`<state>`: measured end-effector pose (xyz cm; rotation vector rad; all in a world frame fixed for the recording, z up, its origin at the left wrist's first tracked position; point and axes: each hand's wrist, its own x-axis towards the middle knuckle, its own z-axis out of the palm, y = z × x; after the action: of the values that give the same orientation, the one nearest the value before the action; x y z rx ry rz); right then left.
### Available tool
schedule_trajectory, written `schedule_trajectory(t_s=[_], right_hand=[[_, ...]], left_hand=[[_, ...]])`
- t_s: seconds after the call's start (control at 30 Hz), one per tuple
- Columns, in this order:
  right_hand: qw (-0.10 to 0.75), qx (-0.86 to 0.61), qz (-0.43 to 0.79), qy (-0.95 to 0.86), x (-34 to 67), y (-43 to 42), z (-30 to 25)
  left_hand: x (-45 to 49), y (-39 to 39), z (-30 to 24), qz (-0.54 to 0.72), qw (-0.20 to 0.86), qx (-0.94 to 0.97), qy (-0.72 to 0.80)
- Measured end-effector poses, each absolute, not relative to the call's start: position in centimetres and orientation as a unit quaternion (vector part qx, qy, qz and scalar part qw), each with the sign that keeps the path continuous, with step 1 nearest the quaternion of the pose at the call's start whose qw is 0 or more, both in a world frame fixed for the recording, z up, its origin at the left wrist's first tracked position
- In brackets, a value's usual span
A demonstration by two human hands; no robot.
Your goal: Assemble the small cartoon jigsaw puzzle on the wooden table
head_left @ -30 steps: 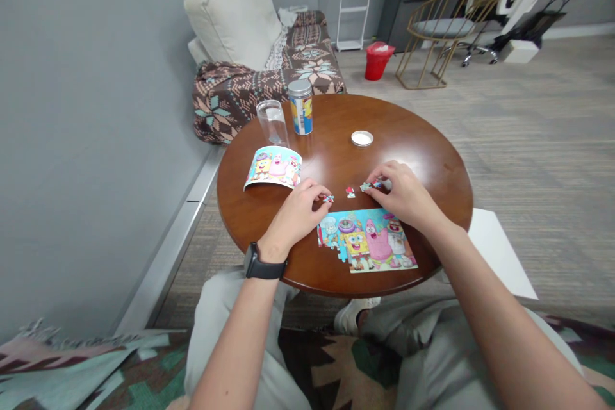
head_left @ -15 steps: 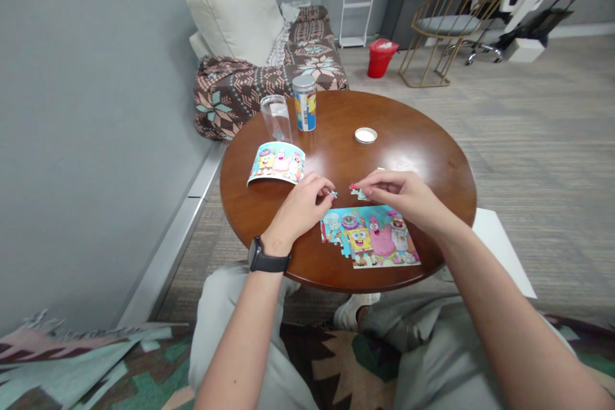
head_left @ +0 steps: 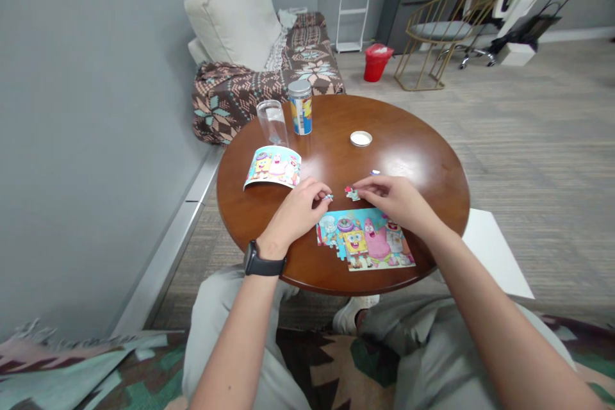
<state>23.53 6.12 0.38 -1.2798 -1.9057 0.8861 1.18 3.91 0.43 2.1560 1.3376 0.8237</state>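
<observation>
A nearly finished cartoon jigsaw puzzle (head_left: pixel 368 240) lies near the front edge of the round wooden table (head_left: pixel 423 166). My left hand (head_left: pixel 296 211) rests curled just left of it, its fingertips pinching a small loose piece (head_left: pixel 328 197). My right hand (head_left: pixel 391 198) hovers over the puzzle's top edge, with thumb and forefinger closed on another loose piece (head_left: pixel 352 193). A third small piece (head_left: pixel 375 172) lies alone on the wood behind my right hand.
A curled reference picture (head_left: pixel 273 166), a clear glass (head_left: pixel 272 122), a printed can (head_left: pixel 300 107) and a white lid (head_left: pixel 360 138) stand on the table's far half. A blanket-covered sofa with cushions (head_left: pixel 269 70), a red bin (head_left: pixel 375 61) and a gold wire chair (head_left: pixel 439 32) lie beyond.
My right hand has slid left from the table's middle to the loose piece above the puzzle, uncovering one piece behind it. My left hand stays put.
</observation>
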Motion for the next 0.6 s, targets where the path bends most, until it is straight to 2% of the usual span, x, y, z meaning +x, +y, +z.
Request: schedule_trajectory(t_s=[0.13,0.23,0.6], right_hand=[[0.349,-0.544,0.184,-0.741,25.1,6.8,0.0],[0.345,-0.595,0.119,-0.716,26.3,7.4,-0.4],[0.307,-0.575,0.105,-0.751,26.3,8.1,-2.0]], left_hand=[[1.1,4.1,0.4,0.296,0.24,0.782,0.493],[1.1,4.2,0.4,0.288,0.244,0.784,0.494],[1.0,4.1,0.3,0.283,0.24,0.781,0.502]])
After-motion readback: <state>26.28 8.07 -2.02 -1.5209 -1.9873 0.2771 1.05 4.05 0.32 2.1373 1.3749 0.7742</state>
